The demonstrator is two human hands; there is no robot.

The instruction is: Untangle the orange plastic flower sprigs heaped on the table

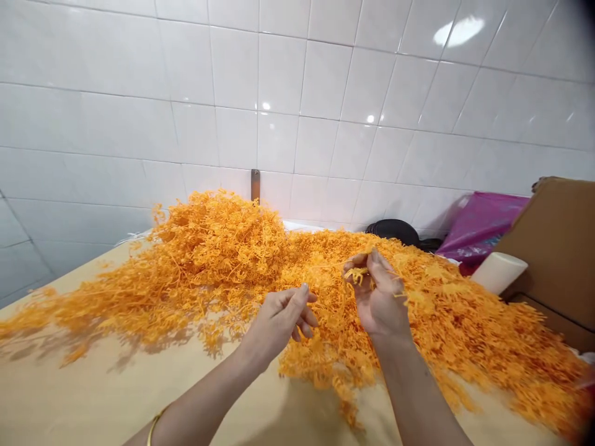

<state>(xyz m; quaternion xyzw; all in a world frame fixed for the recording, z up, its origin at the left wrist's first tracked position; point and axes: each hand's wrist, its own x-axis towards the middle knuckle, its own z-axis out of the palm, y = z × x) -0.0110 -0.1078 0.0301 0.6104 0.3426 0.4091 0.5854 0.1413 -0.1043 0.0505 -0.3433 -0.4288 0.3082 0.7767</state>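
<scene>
A large heap of orange, curly plastic-looking sprigs (223, 248) is spread over the table. My right hand (382, 297) is raised above its middle, thumb and fingers pinched on a thin orange sprig (357, 275) whose curled tips poke out around the fingers. To its left is my left hand (284, 316), apart from the right one, with the thumb laid along the index finger and the other fingers curled. Whether a thin stem sits in that pinch is hidden. More sprigs hang down between and below both hands.
The pale tabletop (83, 396) meets a white tiled wall (232, 74). At the back right are black round items (395, 230), a purple bag (483, 223), a white roll (499, 272) and a brown cardboard box (553, 248). A dark metal strip (255, 184) stands against the wall.
</scene>
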